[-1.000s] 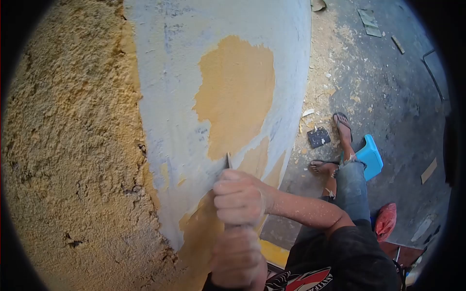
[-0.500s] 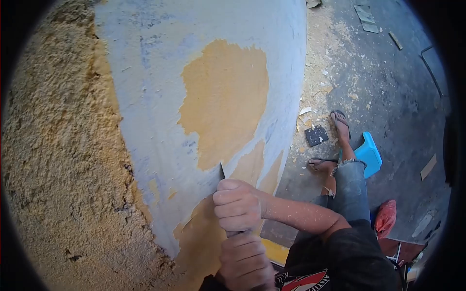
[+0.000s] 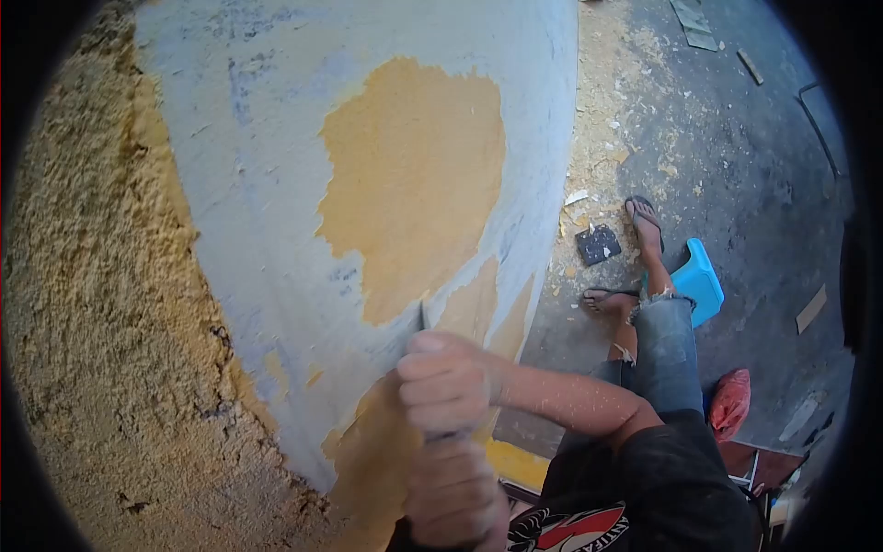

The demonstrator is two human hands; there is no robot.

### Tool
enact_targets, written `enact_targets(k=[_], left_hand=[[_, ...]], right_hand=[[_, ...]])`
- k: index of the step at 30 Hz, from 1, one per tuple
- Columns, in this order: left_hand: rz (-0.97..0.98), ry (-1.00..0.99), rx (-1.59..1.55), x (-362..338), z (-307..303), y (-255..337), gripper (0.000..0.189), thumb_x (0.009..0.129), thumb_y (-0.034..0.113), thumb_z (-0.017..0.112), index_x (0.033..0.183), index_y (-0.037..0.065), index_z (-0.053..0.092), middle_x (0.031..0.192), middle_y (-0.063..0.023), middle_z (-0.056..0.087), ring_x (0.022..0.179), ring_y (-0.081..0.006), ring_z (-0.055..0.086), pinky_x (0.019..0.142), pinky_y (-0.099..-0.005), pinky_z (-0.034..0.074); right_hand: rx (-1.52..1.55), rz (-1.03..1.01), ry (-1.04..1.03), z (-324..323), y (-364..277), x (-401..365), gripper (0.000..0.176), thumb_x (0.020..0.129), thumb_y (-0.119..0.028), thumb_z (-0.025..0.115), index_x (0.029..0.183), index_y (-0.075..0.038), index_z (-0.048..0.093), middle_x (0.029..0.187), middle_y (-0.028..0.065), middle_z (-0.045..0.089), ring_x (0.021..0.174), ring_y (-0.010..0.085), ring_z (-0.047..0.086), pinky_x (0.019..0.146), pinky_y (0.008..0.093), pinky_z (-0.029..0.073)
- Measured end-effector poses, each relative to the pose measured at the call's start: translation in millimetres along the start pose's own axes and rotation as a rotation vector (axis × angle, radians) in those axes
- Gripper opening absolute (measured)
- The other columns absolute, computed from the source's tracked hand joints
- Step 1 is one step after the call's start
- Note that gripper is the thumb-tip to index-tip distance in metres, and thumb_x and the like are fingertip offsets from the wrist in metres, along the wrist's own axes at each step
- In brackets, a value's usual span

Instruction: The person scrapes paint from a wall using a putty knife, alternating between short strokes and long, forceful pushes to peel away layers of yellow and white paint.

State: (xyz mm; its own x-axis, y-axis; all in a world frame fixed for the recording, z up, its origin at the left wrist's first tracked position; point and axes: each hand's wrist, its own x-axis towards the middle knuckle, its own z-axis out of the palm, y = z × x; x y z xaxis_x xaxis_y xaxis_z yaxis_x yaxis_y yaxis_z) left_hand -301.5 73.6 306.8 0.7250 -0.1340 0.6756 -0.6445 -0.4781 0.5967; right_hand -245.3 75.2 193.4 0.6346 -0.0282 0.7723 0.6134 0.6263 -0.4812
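Note:
A thin dark blade [image 3: 423, 316] sticks out beyond my right hand [image 3: 446, 382], its tip at the lower edge of a tan patch [image 3: 423, 175] on the pale grey-white curved surface [image 3: 276, 184]. My right fist is wrapped round the blade tool. Directly below it, my left hand [image 3: 452, 497] is closed round the tool's handle, blurred by motion. A short dark piece of the handle shows between the two fists. More tan areas lie right of the blade and below it.
Rough yellow-brown foam-like material [image 3: 101, 276] borders the surface at left. On the floor are pale debris, a black square block [image 3: 599, 244], a light-blue stool [image 3: 701, 281] and a red bag [image 3: 730, 405]. My sandalled feet are near the stool.
The pale surface and its tan patch have shifted slightly left and up in view. Both hands still hold the tool, slightly further left, with the left hand now more blurred.

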Motion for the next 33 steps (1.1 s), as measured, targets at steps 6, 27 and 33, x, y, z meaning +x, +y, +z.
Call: enact_targets(k=[6,27,33], left_hand=[[-0.211,-0.185,-0.080,-1.7,-3.8,-17.4,0.038,0.088,0.024,0.056,0.055,0.012,0.044,0.051,-0.0015,0.048,0.040,-0.0161,0.047,0.043,-0.0271,0.041],[-0.349,0.006,0.023,3.5,25.6,-4.1,0.039,0.073,0.022,0.060,0.048,0.006,0.035,0.046,-0.0005,0.035,0.038,-0.0145,0.040,0.042,-0.0264,0.036],[-0.601,-0.002,0.181,-25.1,11.1,-3.9,0.044,0.083,0.023,0.058,0.050,0.008,0.034,0.045,-0.0008,0.037,0.038,-0.0167,0.042,0.042,-0.0297,0.036]], right_hand=[[-0.070,0.048,-0.022,-9.3,7.6,3.1,0.022,0.062,-0.022,0.060,0.062,-0.012,0.041,0.066,0.0026,0.035,0.062,0.0210,0.043,0.055,0.0352,0.030],[-0.003,0.005,-0.034,-19.2,4.2,-8.4,0.022,0.054,-0.021,0.055,0.062,-0.009,0.039,0.066,0.0033,0.033,0.064,0.0224,0.044,0.055,0.0348,0.030],[-0.044,0.024,-0.071,-19.2,17.2,-14.1,0.022,0.053,-0.023,0.055,0.062,-0.012,0.039,0.066,0.0033,0.035,0.064,0.0232,0.044,0.057,0.0363,0.032]])
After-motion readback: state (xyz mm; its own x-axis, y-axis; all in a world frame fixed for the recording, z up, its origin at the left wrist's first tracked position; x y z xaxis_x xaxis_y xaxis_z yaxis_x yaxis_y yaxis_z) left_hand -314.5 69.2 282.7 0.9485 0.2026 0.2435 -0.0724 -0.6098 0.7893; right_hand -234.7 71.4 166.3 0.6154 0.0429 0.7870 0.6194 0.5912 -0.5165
